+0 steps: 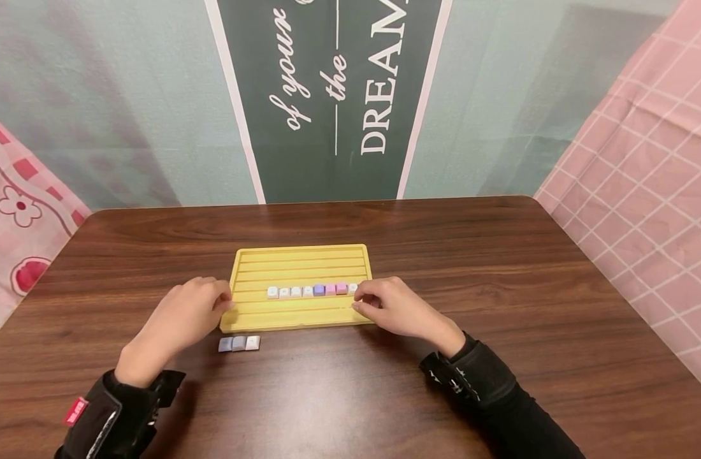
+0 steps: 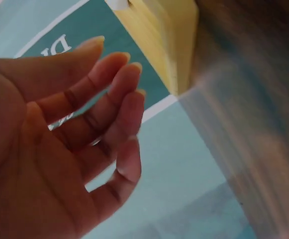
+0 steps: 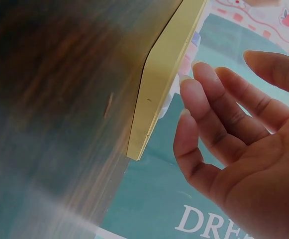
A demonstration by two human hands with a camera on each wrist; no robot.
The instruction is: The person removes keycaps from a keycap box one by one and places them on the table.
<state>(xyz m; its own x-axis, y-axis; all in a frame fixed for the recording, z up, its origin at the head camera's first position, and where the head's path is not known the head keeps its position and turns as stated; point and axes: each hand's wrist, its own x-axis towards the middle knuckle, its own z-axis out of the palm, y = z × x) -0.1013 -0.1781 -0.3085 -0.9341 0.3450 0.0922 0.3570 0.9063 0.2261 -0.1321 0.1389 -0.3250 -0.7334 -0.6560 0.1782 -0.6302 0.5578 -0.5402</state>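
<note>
A yellow ridged tray [image 1: 301,317] lies on the table. Across it runs a row of keycaps, with white keycaps [image 1: 296,292] on the left, then a purple keycap [image 1: 318,291], pink keycaps [image 1: 336,289] and a white one at the right end. My left hand [image 1: 191,312] hovers by the tray's left edge, fingers loosely bent; the left wrist view shows nothing between them. At the row's right end is my right hand [image 1: 399,307], thumb apart from the bent fingers and nothing held in the right wrist view. Whether its fingertips touch the last keycap cannot be told.
Three loose keycaps [image 1: 239,343], two greyish and one white, sit side by side on the table in front of the tray's left corner. The brown wooden table [image 1: 350,395] meets a green curtain with lettering [image 1: 327,159] at its back edge.
</note>
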